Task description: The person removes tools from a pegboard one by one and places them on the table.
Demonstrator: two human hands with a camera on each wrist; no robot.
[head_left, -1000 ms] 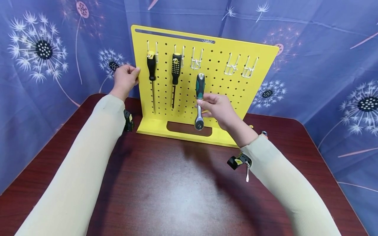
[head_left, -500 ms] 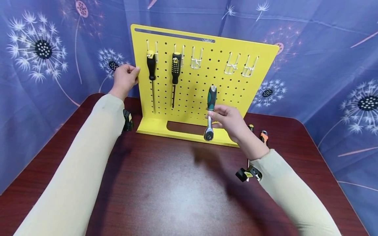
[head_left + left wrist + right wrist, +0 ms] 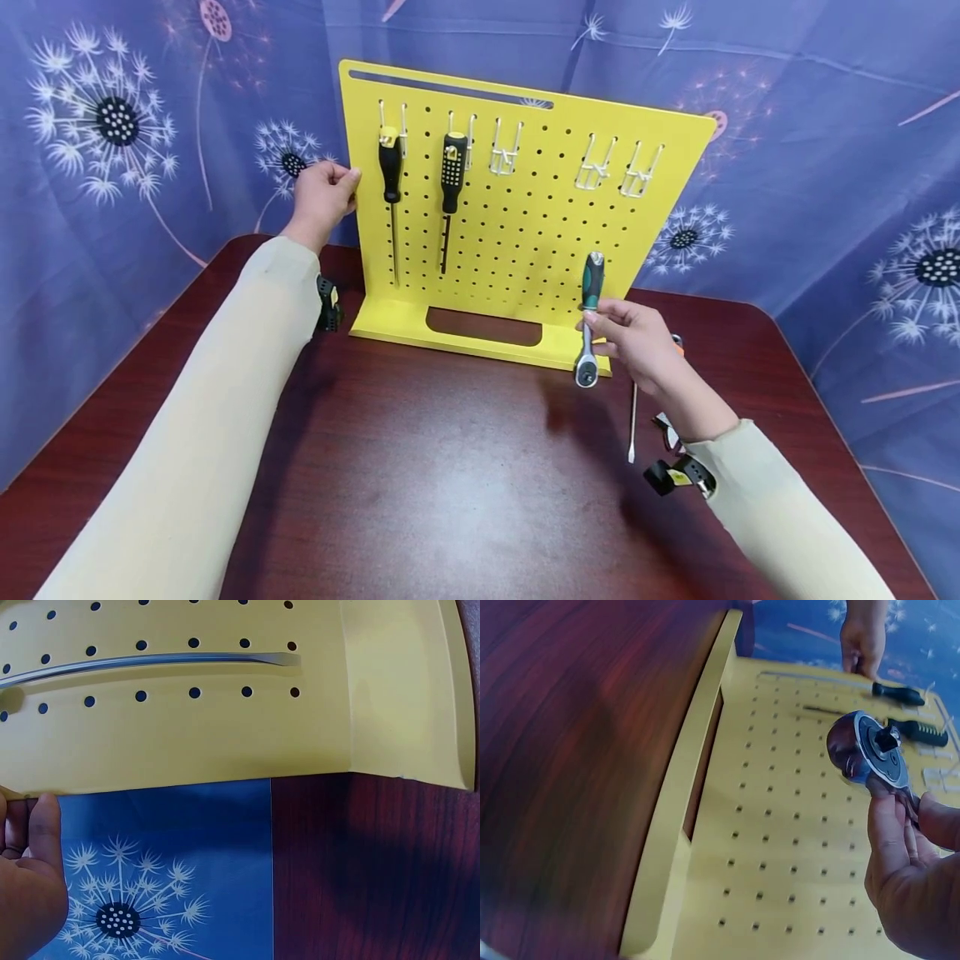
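My right hand [image 3: 637, 337] holds a ratchet wrench [image 3: 592, 283] by its metal shank, thumb in front. The green and black handle points up and the round head hangs down, before the lower right of a yellow pegboard [image 3: 622, 117]. Seen from the right wrist, the ratchet head [image 3: 881, 746] shows its square drive. My left hand [image 3: 321, 200] pinches the pegboard's left edge between thumb and fingers. Two screwdrivers hang on the board: one with a plain black handle [image 3: 391, 173], one with a yellow-dotted handle [image 3: 452, 181].
Three white wire hooks [image 3: 502, 157] to the right bear nothing. A screwdriver shaft [image 3: 633, 425] lies on the dark red table [image 3: 450, 467], beside my right forearm. An orange-and-metal tool end [image 3: 678, 343] shows behind that arm. Blue dandelion-print cloth [image 3: 862, 67] hangs behind.
My right hand has carried the ratchet wrench right and downward, away from the middle hook. The left hand keeps its grip on the board's edge.
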